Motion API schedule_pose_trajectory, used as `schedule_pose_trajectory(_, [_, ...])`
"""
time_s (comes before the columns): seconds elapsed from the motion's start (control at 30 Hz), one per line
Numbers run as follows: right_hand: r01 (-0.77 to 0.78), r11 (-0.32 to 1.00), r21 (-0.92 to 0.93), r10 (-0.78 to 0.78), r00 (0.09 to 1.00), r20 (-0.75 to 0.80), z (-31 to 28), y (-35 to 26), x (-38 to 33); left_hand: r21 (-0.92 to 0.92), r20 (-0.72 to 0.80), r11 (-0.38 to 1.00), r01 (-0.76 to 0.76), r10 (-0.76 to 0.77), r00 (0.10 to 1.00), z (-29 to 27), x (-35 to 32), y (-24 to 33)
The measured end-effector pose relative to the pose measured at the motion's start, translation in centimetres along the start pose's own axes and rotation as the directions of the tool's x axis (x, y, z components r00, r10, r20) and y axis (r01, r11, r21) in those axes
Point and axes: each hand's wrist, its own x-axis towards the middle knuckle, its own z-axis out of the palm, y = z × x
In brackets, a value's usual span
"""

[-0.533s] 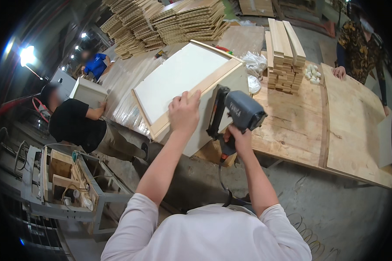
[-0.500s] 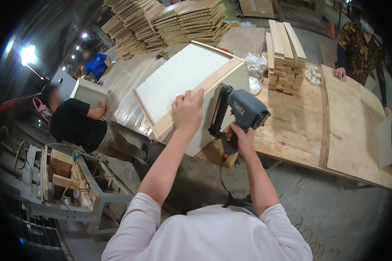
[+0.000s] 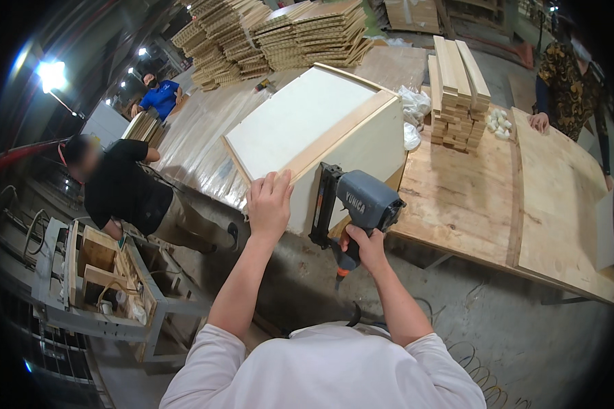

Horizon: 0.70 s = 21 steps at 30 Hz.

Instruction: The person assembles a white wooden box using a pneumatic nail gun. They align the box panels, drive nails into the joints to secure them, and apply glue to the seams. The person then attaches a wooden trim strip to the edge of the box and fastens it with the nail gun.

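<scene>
A drawer-like wooden box (image 3: 308, 117) with a white panel and pale wood edge strips rests tilted at the table's front edge. My left hand (image 3: 269, 204) grips its near left corner, fingers curled over the edge strip. Closed around the handle of a grey and black pneumatic nail gun (image 3: 367, 198) is my right hand (image 3: 366, 247). The gun's black nose and magazine stand upright in front of the box's near side; whether they touch it I cannot tell. An orange fitting shows below the handle.
Stacked wood strips (image 3: 459, 102) stand right of the box, beside crumpled plastic (image 3: 414, 109). Slatted panels (image 3: 307, 34) are piled behind. A plywood sheet (image 3: 566, 204) lies at right, with a person's hand on it. Left are two co-workers and a metal cart (image 3: 153, 300).
My left hand has slid down the edge strip to the near corner. The nail gun has moved left and nearer to me. The co-worker in black has turned toward the cart.
</scene>
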Motion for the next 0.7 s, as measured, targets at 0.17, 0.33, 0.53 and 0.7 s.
schedule_pose_trajectory(0.17, [0.015,1.0,0.019,-0.015,1.0,-0.007,-0.1,0.4,0.2,-0.023,0.001,1.0,-0.009,0.009,1.0,0.2,0.2,0.0])
schedule_pose_trajectory(0.33, [0.055,0.998,-0.005,-0.056,0.998,-0.037,0.5,0.2,0.2,-0.017,-0.025,1.0,0.005,-0.005,1.0,0.5,0.2,0.4])
schedule_pose_trajectory(0.53, [0.073,0.996,-0.059,-0.076,0.996,-0.045,-0.2,-0.6,-0.3,-0.321,0.136,0.94,0.118,-0.077,0.988,0.4,1.1,-0.1])
schedule_pose_trajectory(0.7, [0.027,0.999,-0.032,-0.024,0.996,0.081,1.2,2.0,-3.0,-0.248,0.11,0.967,0.06,-0.034,0.993,-1.3,-0.7,-5.1])
